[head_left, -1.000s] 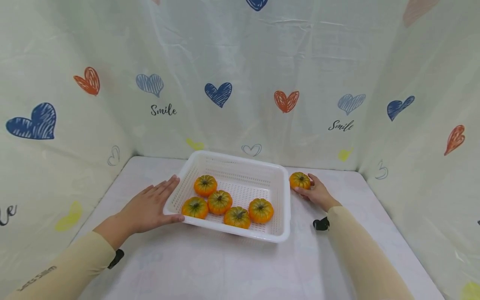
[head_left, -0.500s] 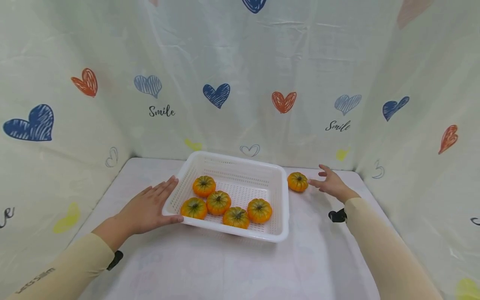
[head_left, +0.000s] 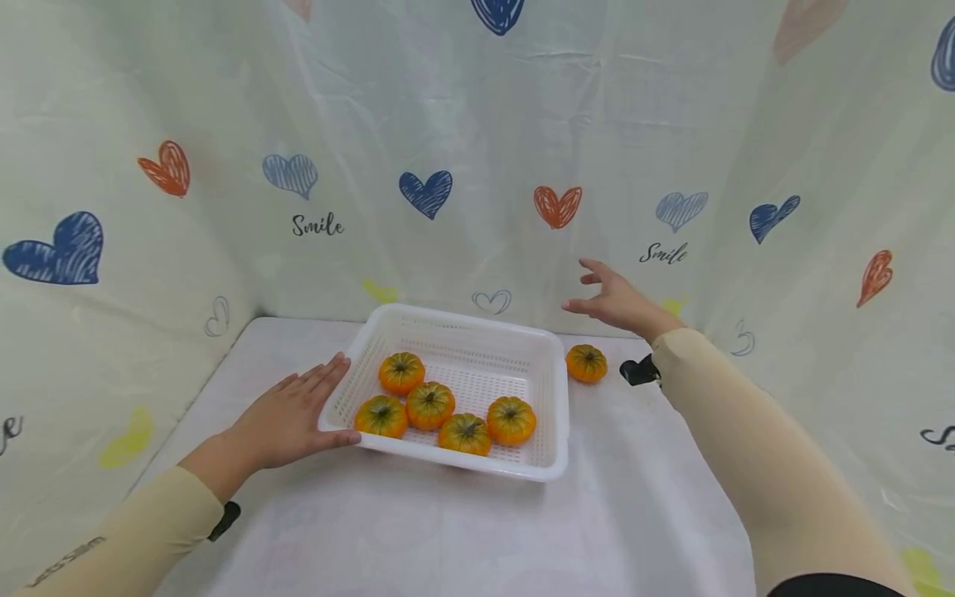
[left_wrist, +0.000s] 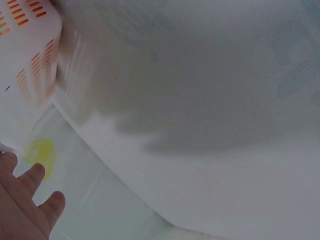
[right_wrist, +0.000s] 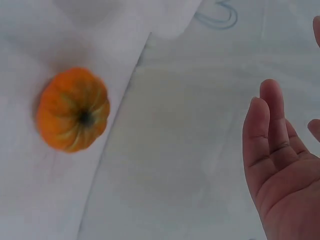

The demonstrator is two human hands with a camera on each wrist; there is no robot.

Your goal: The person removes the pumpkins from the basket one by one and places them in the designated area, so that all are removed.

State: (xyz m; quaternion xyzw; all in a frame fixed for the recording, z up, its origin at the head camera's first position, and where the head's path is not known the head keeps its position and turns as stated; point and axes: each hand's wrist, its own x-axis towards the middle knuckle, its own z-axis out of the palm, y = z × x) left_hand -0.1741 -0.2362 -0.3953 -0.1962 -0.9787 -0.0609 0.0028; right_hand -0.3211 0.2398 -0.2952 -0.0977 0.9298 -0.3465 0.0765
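A white plastic basket (head_left: 488,327) with slotted walls holds several small orange-and-green pumpkins (head_left: 430,405). My left hand (head_left: 287,419) rests against its left end, fingers straight along the side and thumb at the front rim. In the left wrist view, part of that hand (left_wrist: 25,200) shows below the basket's wall (left_wrist: 30,60). One more pumpkin (head_left: 586,363) sits on the table just right of the basket. Above and behind it my right hand (head_left: 615,298) hovers in the air, fingers spread and holding nothing; the right wrist view shows this pumpkin (right_wrist: 74,110) well apart from the fingers (right_wrist: 256,135).
A white cloth covers the table (head_left: 448,539). Pale curtains printed with hearts and "Smile" hang close behind the table (head_left: 485,249) and along both sides. The basket stands slightly turned near the back edge.
My right hand has let go of the pumpkin beside the basket, drawn back to the right, then risen above it. That pumpkin stays on the table. The left hand keeps its place at the basket.
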